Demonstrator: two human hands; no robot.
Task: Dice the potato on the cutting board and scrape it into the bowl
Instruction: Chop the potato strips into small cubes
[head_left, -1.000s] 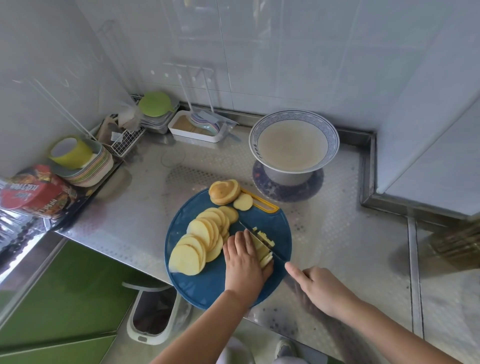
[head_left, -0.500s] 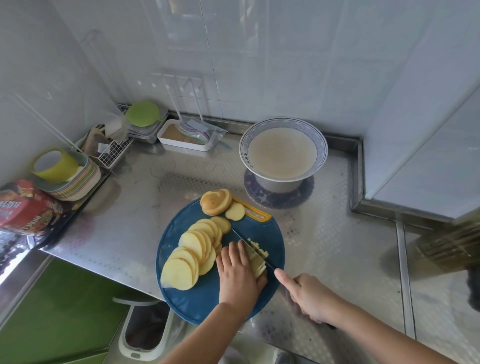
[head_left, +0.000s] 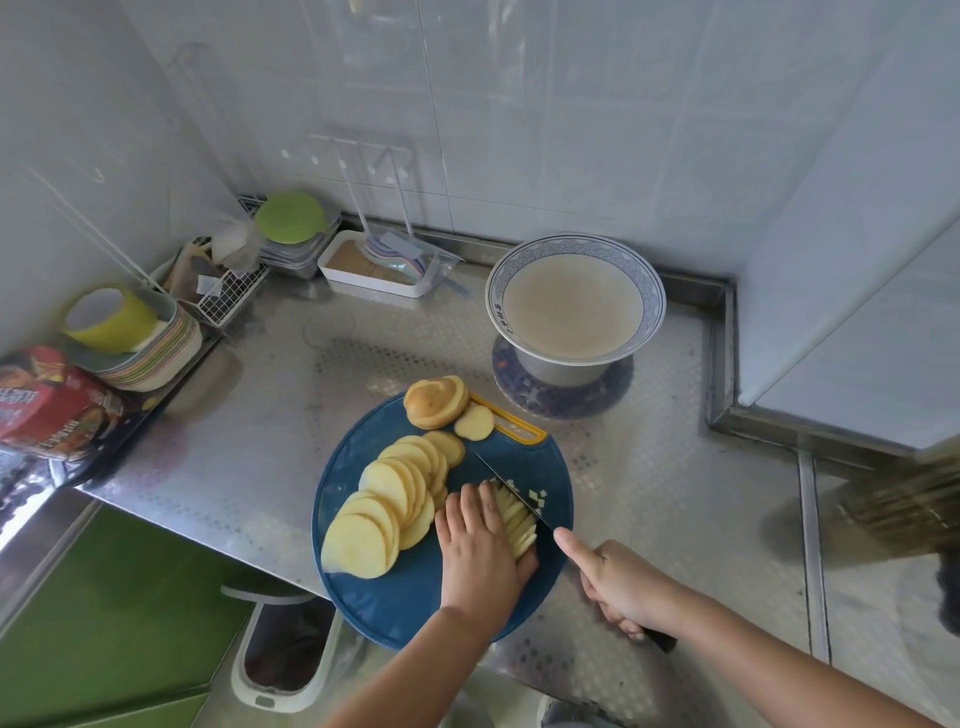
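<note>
A round blue cutting board (head_left: 405, 608) lies on the steel counter. A fanned row of potato slices (head_left: 387, 499) covers its left half, and a potato end piece (head_left: 434, 402) sits at its far edge. My left hand (head_left: 480, 551) presses down on a stack of potato strips (head_left: 517, 522). My right hand (head_left: 618, 587) grips the knife (head_left: 506, 486), forefinger along the spine, blade against the strips. A few small potato bits (head_left: 537, 496) lie right of the blade. The patterned bowl (head_left: 575, 301) stands beyond the board.
A white tray (head_left: 374, 275), a wire basket (head_left: 223, 296), stacked plates with a yellow cup (head_left: 111, 317) and a red packet (head_left: 47, 405) line the back and left. A bin (head_left: 288, 654) stands below the counter's front edge. A raised steel ledge (head_left: 727, 364) borders the right.
The knife blade has shifted along the strip stack and my left hand has edged back with it. A few more cut bits lie right of the blade. The camera has tilted slightly.
</note>
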